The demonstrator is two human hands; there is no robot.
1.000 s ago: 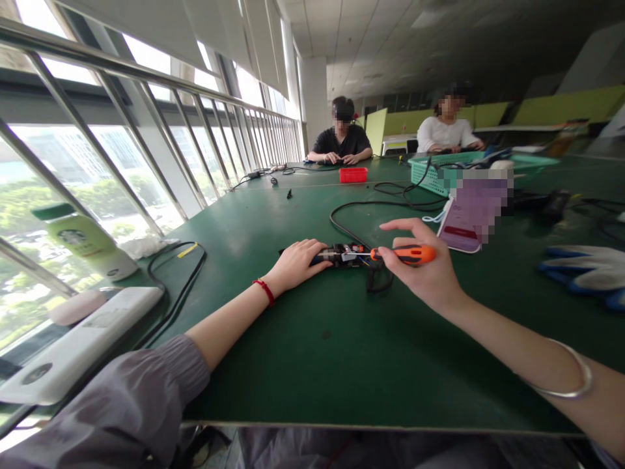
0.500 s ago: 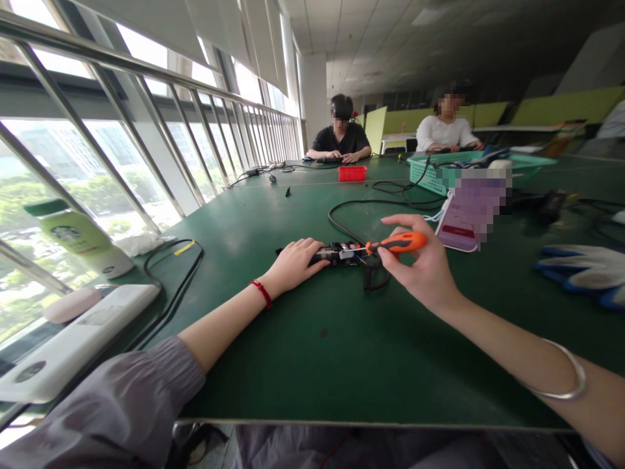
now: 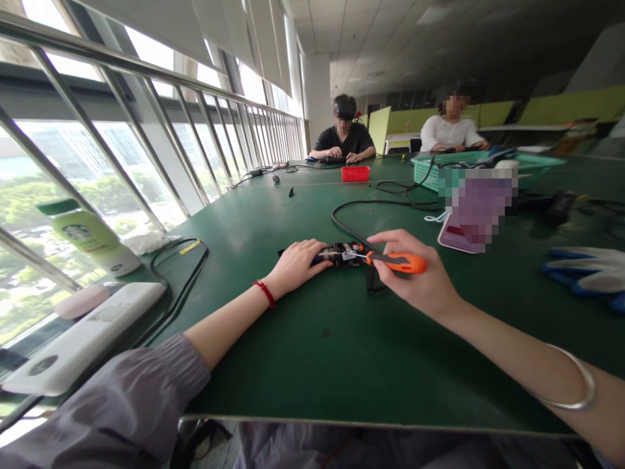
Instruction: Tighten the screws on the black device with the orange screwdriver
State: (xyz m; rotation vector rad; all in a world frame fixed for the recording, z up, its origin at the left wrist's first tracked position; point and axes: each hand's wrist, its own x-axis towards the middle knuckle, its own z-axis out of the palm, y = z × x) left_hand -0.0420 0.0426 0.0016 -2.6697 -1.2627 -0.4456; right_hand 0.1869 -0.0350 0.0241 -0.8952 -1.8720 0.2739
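My left hand (image 3: 301,259), with a red band at the wrist, is wrapped over the left end of a dark, opened-up corded device (image 3: 347,255) and presses it to the green table. Wires and metal inner parts show in the device's uncovered section. Between the thumb and fingers of my right hand (image 3: 415,277) is an orange-and-black screwdriver (image 3: 401,262). Its shaft points left, and the tip is at the device's inner parts; exact contact is too small to tell. A black cord (image 3: 342,218) runs from the device's right end towards the back.
To the right stand a phone (image 3: 471,215) and a green basket (image 3: 427,172); blue-white gloves (image 3: 586,268) lie nearer. At left are a bottle (image 3: 92,238), a white power bank-like case (image 3: 88,339) and a cable (image 3: 188,286). Beyond a red bin (image 3: 355,174), two people sit working.
The screwdriver's handle has dropped, so it now slopes down to the right. My right-hand fingers have shifted around it. The left hand keeps its hold on the device.
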